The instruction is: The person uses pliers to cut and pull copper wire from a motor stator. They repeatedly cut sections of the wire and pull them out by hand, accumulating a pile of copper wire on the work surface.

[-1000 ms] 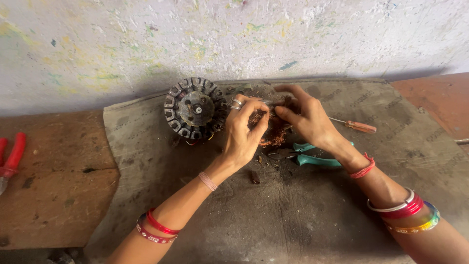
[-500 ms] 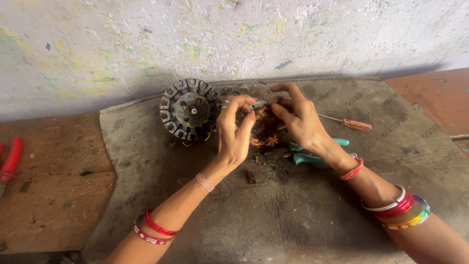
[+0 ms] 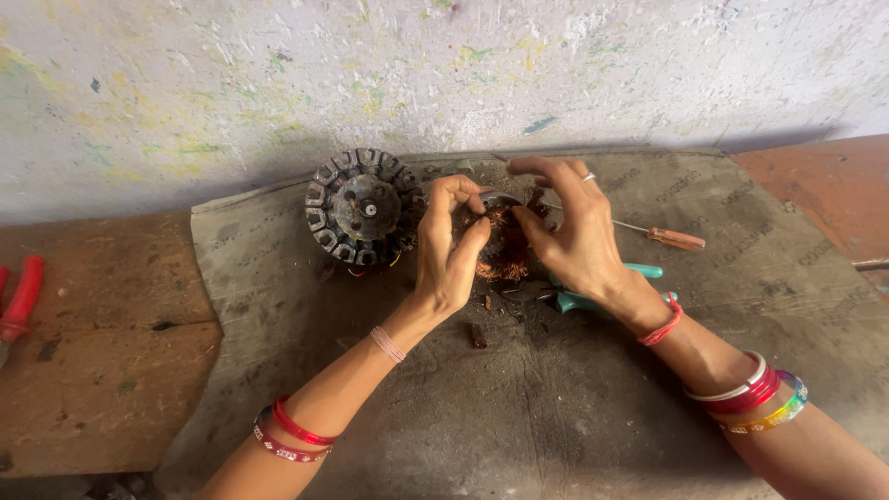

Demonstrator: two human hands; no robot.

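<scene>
I pinch a small dark round metal part with tangled orange copper wire between both grips. My left hand and right hand are closed on it. It sits just right of the round black ribbed motor core. A teal-handled tool lies under my right wrist. The grey mat on the counter has open room in front of the core.
</scene>
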